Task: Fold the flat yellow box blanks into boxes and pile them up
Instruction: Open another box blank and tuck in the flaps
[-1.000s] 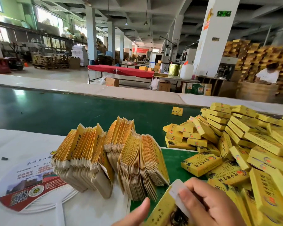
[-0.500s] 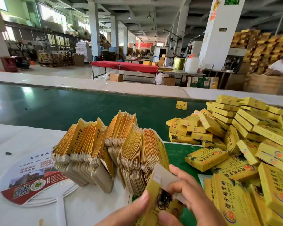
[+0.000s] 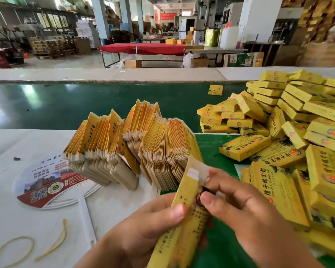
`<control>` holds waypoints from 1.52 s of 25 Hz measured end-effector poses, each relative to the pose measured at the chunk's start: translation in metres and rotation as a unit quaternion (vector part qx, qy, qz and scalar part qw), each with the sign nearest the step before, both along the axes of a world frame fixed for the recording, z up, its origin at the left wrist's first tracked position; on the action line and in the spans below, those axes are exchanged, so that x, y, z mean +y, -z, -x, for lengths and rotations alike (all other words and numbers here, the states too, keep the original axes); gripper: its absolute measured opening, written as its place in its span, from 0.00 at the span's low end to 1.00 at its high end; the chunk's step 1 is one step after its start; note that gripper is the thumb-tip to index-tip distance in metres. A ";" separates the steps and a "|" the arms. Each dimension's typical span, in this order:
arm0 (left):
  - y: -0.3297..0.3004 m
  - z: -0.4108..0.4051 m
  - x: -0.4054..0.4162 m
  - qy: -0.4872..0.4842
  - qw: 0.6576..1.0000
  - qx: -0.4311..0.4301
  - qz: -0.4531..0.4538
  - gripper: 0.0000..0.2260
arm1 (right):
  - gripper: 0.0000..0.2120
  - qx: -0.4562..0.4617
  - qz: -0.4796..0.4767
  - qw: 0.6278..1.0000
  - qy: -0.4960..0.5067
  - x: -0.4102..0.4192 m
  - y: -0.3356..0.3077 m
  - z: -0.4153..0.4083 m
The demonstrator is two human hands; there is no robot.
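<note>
My left hand [image 3: 143, 227] grips a yellow box blank [image 3: 184, 215] by its long side, thumb on its front face. My right hand [image 3: 240, 207] holds the same blank near its top, thumb against the printed face and fingers curled behind. The blank's pale end flap [image 3: 196, 173] stands up at the top. Behind it, several bundles of flat yellow blanks [image 3: 135, 146] stand fanned on edge on the white table. To the right lies a big loose pile of folded yellow boxes [image 3: 298, 132].
A round printed hand fan [image 3: 45, 182] lies at the left on the white sheet, with rubber bands [image 3: 17, 248] near the front edge. A green conveyor belt [image 3: 66, 101] runs across behind, one lone box [image 3: 215, 89] on it. Factory floor and tables lie beyond.
The view has tipped down and both hands have risen into it with the blank. The left thumb now lies on the blank's front face, and the end flap stands up at the top.
</note>
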State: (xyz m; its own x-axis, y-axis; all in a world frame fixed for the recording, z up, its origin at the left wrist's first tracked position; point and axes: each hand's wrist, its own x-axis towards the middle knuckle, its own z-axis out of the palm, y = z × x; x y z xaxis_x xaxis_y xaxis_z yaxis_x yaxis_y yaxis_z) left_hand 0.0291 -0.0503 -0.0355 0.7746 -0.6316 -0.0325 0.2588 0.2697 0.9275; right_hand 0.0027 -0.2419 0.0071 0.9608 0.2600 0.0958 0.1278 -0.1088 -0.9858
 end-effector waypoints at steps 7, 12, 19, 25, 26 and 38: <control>-0.005 0.003 -0.014 -0.144 0.985 -0.083 0.043 0.34 | 0.26 -0.104 0.183 0.972 0.106 0.019 0.000 0.015; -0.005 0.007 -0.022 -0.254 0.956 -0.143 -0.031 0.31 | 0.13 -0.134 0.220 0.963 0.078 0.026 0.005 0.017; -0.008 0.000 -0.016 -0.394 0.911 -0.105 -0.067 0.17 | 0.21 -0.070 0.126 0.988 0.062 0.020 0.019 0.008; -0.012 -0.002 -0.011 -0.415 0.900 -0.104 -0.083 0.21 | 0.20 -0.056 0.071 0.994 0.056 0.027 0.026 0.008; -0.012 -0.002 -0.013 -0.416 0.899 -0.104 -0.092 0.21 | 0.22 -0.074 0.072 0.993 0.065 0.027 0.025 0.007; -0.007 0.012 -0.028 -0.265 0.888 -0.245 -0.284 0.20 | 0.24 -0.226 0.109 0.945 0.207 0.016 0.018 0.001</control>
State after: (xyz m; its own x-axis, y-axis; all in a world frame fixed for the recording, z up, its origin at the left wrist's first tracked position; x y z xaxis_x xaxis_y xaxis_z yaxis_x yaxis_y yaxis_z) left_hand 0.0175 -0.0778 -0.0288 0.9673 -0.1632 0.1941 -0.2375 -0.3147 0.9190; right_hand 0.0021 -0.2255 -0.0111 0.8578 -0.0690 0.5093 0.4329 -0.4369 -0.7885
